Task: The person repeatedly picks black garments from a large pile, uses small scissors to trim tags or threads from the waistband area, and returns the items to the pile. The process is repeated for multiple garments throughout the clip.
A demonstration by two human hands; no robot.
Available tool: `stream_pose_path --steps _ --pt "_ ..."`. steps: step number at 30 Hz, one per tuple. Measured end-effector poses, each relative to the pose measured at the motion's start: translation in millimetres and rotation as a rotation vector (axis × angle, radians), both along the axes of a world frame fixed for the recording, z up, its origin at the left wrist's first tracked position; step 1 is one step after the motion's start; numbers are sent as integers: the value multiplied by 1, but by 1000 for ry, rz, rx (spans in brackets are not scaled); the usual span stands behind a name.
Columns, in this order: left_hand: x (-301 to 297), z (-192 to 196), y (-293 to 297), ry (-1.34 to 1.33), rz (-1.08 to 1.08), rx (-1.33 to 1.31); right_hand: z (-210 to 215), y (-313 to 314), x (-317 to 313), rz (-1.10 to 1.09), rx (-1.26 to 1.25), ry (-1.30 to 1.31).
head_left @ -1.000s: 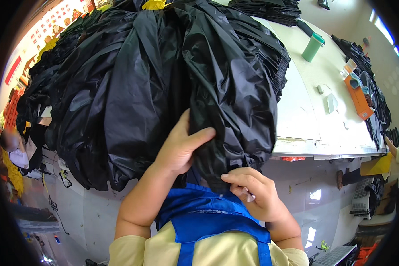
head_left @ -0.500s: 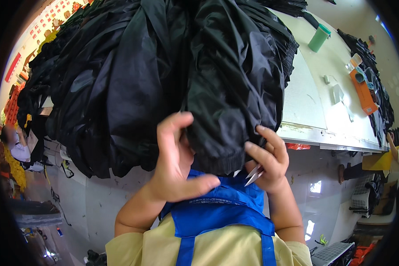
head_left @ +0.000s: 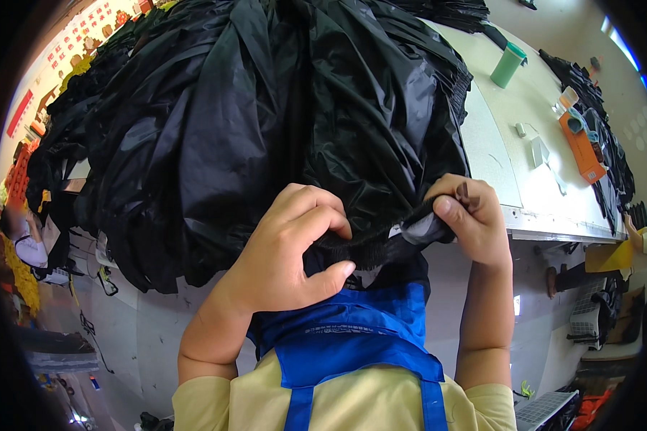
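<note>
A shiny black garment [head_left: 366, 144] with a gathered elastic edge hangs toward me from the table, on top of a heap of similar ones. My right hand [head_left: 474, 215] is closed on its edge at the right, with thumb and fingers pinching a folded bit of cloth. A small brownish piece [head_left: 469, 197] shows between those fingers; most of it is hidden. By the left part of the elastic edge is my left hand [head_left: 287, 244], thumb and curled fingers apart. A small white patch [head_left: 394, 230] shows at the edge between the hands.
Black garments [head_left: 144, 144] spread over the left of the pale table [head_left: 492, 144]. On its right stand a green cup [head_left: 508, 65], an orange box [head_left: 582, 147] and a small white block [head_left: 539, 152]. Other people [head_left: 30, 241] are at the far left and right edges.
My right hand has moved up and right, drawing the garment's edge with it. The metal blades seen in it before are now hidden. My left hand has shifted slightly, its fingers more curled.
</note>
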State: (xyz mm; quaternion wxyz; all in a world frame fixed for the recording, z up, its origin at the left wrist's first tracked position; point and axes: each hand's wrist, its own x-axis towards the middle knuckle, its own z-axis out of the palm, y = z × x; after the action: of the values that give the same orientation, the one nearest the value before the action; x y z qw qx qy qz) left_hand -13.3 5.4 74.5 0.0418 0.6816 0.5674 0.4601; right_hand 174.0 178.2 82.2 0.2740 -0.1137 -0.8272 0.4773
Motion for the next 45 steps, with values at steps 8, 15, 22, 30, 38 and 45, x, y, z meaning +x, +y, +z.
stream_pose_path --steps 8,15,22,30,38,45 --pt "-18 -8 4 -556 -115 -147 -3 17 -11 88 -286 30" --pt "17 -21 -28 -148 -184 40 -2 18 -23 30 -575 219" --pt "55 -73 -9 -1681 -330 7 -2 0 -32 -174 -58 236" --pt "52 -49 -16 -1666 -587 148 -64 17 -60 -336 324 -163" --pt "47 -42 -29 -1713 -514 131 -17 -42 16 -433 283 421" --pt "52 -44 -31 -1744 -480 100 -28 -75 12 -301 629 334"
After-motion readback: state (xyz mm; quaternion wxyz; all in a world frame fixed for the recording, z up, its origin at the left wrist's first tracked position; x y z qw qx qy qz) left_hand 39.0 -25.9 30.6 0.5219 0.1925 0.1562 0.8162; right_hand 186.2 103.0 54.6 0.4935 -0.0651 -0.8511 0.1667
